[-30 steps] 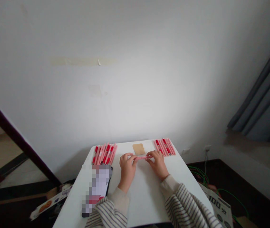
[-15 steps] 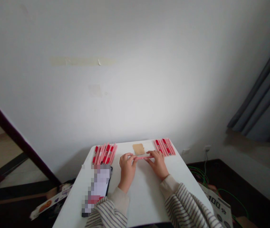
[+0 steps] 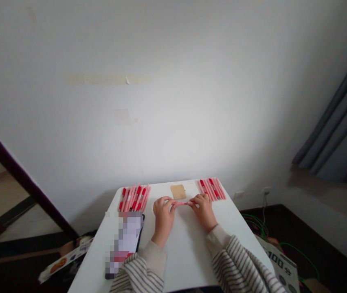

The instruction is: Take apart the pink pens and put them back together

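Over the middle of the white table, my left hand pinches one end of a slim pink pen. The other end sits between the closed fingers of my right hand. The pen lies level, crosswise between both hands, and my fingers cover its ends. Just beyond it is a small tan square. A row of pink and red pens lies at the table's back left. Near my right hand, a second row of similar pens lies at the back right.
A phone, its screen blurred out, lies on the left of the table beside my left sleeve. The wall rises behind the table's back edge. Green cables and a printed box are on the floor at right.
The fingers of my right hand have closed in on the pen and shifted slightly left. A thin pale strip seen above the pen earlier no longer shows apart from it. My left hand stays put.
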`<state>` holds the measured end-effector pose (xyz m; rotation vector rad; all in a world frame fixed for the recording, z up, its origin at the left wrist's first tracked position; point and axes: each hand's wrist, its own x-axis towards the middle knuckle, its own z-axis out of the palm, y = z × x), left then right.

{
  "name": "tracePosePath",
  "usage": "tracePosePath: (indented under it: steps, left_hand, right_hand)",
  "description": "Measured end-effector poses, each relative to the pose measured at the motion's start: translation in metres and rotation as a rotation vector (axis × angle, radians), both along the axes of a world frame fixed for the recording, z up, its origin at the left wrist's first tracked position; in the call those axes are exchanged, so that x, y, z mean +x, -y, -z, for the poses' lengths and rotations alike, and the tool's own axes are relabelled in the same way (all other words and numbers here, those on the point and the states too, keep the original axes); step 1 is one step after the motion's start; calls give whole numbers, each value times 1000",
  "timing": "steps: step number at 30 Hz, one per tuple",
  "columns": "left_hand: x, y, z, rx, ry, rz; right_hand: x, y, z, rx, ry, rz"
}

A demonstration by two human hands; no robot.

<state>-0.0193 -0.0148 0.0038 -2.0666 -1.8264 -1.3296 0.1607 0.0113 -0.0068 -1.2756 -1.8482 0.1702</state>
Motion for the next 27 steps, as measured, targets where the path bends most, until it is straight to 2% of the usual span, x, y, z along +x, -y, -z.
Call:
tracePosePath:
  steps: [6,13,27]
  left_hand:
    - [0,-1,3,4,-17,-28]
    - [0,0,0,14,-6,-9]
    - [-3,-3,2,46,-1,-7]
  right_hand:
    - [2,1,-2,27,-9,-7]
    - [0,2,-3,13,-21,2]
    - [1,-2,2,23,15,-2]
